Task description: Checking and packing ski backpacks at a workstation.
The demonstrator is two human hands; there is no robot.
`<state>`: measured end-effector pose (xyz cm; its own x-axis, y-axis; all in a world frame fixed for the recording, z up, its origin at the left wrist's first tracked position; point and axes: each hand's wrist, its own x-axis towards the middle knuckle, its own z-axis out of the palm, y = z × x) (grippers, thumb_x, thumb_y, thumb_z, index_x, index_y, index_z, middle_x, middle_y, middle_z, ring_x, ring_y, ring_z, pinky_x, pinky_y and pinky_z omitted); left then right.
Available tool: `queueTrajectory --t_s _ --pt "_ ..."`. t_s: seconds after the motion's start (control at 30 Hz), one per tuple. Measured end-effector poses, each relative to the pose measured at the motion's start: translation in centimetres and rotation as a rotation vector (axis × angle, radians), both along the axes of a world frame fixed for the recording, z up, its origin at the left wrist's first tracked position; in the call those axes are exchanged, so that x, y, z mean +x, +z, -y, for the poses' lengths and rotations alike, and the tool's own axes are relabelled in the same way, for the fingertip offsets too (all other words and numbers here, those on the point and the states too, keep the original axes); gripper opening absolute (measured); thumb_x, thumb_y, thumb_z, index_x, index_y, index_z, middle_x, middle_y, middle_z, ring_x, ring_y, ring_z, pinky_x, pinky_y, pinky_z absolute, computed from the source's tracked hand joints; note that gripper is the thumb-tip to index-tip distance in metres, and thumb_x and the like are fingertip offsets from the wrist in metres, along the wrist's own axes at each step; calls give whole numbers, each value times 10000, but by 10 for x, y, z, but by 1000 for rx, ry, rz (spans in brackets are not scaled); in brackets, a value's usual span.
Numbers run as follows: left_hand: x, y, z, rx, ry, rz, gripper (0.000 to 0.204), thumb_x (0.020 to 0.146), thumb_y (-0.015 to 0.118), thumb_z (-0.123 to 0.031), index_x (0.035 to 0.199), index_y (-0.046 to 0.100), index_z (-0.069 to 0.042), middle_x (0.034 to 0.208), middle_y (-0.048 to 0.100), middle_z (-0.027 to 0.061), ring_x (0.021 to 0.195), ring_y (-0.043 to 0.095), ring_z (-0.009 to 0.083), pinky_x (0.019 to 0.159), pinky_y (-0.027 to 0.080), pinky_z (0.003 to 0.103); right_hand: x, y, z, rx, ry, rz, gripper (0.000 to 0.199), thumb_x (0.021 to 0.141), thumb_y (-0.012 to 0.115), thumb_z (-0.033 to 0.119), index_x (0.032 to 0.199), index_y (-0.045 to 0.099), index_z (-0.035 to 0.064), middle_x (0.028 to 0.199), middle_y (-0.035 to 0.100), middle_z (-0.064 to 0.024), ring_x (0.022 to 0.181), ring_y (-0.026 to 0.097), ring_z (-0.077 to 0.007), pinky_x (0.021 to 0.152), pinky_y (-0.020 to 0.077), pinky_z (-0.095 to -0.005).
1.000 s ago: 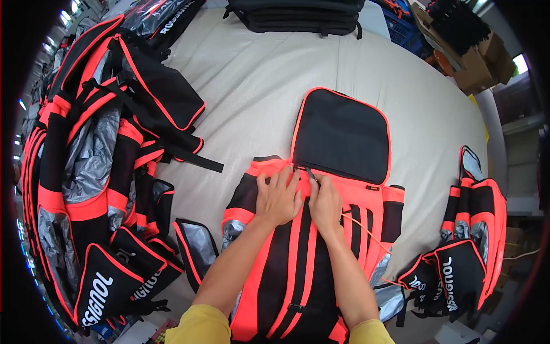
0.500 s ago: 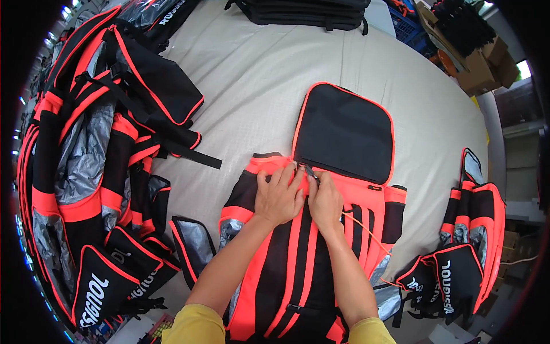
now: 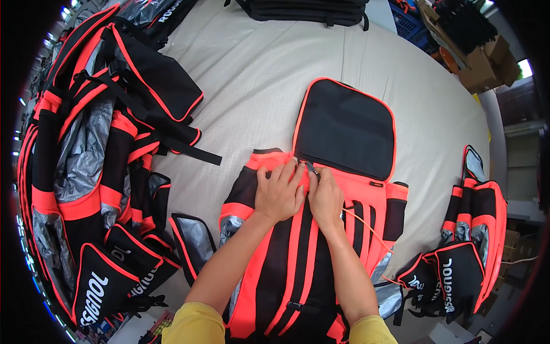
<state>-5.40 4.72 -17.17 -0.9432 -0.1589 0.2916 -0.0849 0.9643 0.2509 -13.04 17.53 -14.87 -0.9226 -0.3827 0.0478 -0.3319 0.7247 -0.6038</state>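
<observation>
A black and neon-coral backpack point(image 3: 275, 252) lies in front of me, straps up. Its black flap point(image 3: 346, 129), edged in coral piping, is folded out away from me. My left hand point(image 3: 279, 192) rests on the coral panel, fingers stretched toward the flap's left seam corner and pressing the fabric. Closed around small dark thread snips point(image 3: 311, 167), my right hand point(image 3: 326, 198) is right beside it, with the tips at that same corner. An orange cord point(image 3: 366, 225) runs from under the right hand toward the lower right. The fingertips partly hide the seam there.
Similar backpacks are heaped on the left point(image 3: 86, 166), and another bag point(image 3: 472, 241) is at the right edge. Black folded pieces point(image 3: 303, 11) are stacked at the far side of the pale cloth-covered table point(image 3: 258, 74). Cardboard boxes point(image 3: 487, 66) and a blue crate point(image 3: 408, 26) stand beyond.
The flap has shifted very slightly away from me and its top edge lifted a little. Both hands stay at the seam corner with almost no movement.
</observation>
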Motion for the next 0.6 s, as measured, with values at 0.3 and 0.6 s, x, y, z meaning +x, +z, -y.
queueTrajectory --t_s 0.3,0.6 --pt "0 2 0 3 -3 -6 542 929 643 -325 1421 658 -98 1476 595 104 1249 555 233 1003 349 518 -2 -2 1 5 -19 -11 229 1064 638 238 1077 666 10 899 748 -221 789 722 -444 654 557 -532" --pt "1 1 1 12 0 -8 547 928 643 -326 1424 657 -96 1484 592 105 1251 555 236 1009 349 521 -2 -6 -3 -63 -47 89 253 1064 645 247 1105 678 0 967 762 -239 845 734 -458 715 569 -520"
